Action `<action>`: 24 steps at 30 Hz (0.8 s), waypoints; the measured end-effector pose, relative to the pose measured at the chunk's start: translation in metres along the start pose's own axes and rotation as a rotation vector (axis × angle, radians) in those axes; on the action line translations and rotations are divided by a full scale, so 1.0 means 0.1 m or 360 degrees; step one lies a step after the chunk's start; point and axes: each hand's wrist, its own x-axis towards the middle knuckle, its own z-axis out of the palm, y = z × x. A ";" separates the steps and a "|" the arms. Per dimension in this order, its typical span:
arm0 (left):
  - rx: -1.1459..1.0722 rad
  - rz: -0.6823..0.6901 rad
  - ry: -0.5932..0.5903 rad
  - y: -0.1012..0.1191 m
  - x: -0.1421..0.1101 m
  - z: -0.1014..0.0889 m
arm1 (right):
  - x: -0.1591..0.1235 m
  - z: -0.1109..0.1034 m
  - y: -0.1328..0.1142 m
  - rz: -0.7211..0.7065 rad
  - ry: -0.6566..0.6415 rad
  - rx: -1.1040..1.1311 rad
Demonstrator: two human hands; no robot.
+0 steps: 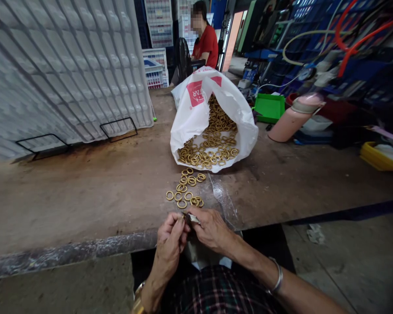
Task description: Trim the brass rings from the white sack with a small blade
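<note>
At the table's front edge, my left hand (171,233) is closed in a pinch; a small golden bit, apparently a brass ring (184,216), shows at its fingertips. My right hand (211,227) grips a small tool that looks like pliers (191,219), with a dark head and a pale part. The tool's head meets the left fingertips, and fingers hide most of it. Just beyond both hands lie several loose brass rings (182,188). Behind them a white plastic bag (190,124) rests on its side, mouth towards me, with a heap of brass rings (221,117) inside.
Stacked pale ribbed trays (94,56) stand at the left of the worn table (134,174), beside black wire frames (119,129). On the right are a green tray (270,108), a pink bottle (290,120) and a yellow bin (378,157). A person in red (209,46) sits beyond.
</note>
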 end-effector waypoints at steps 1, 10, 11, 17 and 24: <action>0.0020 0.0003 0.0006 0.00 0.00 0.00 | -0.01 0.01 0.00 -0.0011 -0.0005 -0.0028; 0.0224 0.0116 0.0104 -0.06 0.02 -0.01 | -0.04 0.02 0.00 -0.0022 -0.0101 -0.0221; 0.0240 0.0126 0.0104 -0.07 0.01 -0.02 | -0.05 0.01 -0.01 -0.0005 -0.0122 -0.0255; 0.0177 0.0025 -0.0072 -0.05 -0.17 0.05 | -0.03 -0.07 0.01 0.0142 -0.0076 -0.0421; -0.0199 -0.0181 -0.0281 0.00 -0.20 0.13 | 0.25 -0.24 0.12 0.0235 0.0270 -0.0468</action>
